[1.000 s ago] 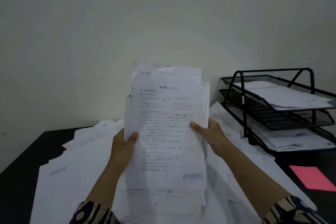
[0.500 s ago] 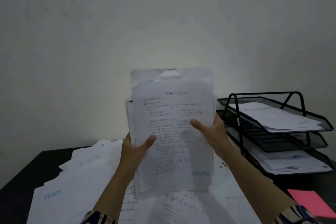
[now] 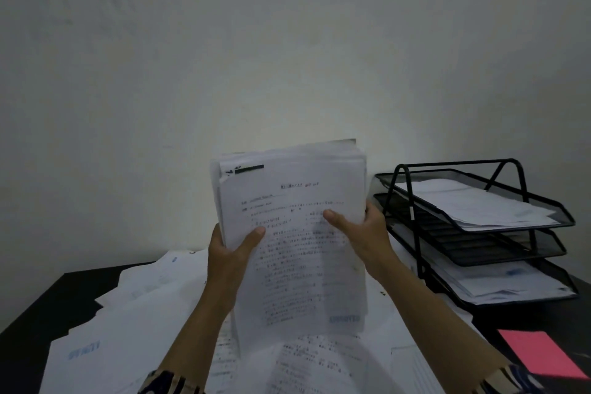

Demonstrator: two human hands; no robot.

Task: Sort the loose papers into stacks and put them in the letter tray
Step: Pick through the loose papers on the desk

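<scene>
Stack (image 3: 297, 233): held upright above the tabletop (image 3: 48, 307) (top sheet printed).
Left hand (image 3: 228, 249): grips the stack's left edge, thumb in front.
Right hand (image 3: 364, 233): grips its right edge.
Papers (image 3: 134, 313): loose, spread below.
Tray (image 3: 479, 233): right edge, papers inside.

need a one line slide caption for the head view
Both hands, left hand and right hand, hold a stack of printed papers upright over a paper-strewn desk beside a three-tier letter tray.

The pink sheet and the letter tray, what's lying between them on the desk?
In the head view, only bare dark desk shows between the pink sheet and the letter tray.
</scene>
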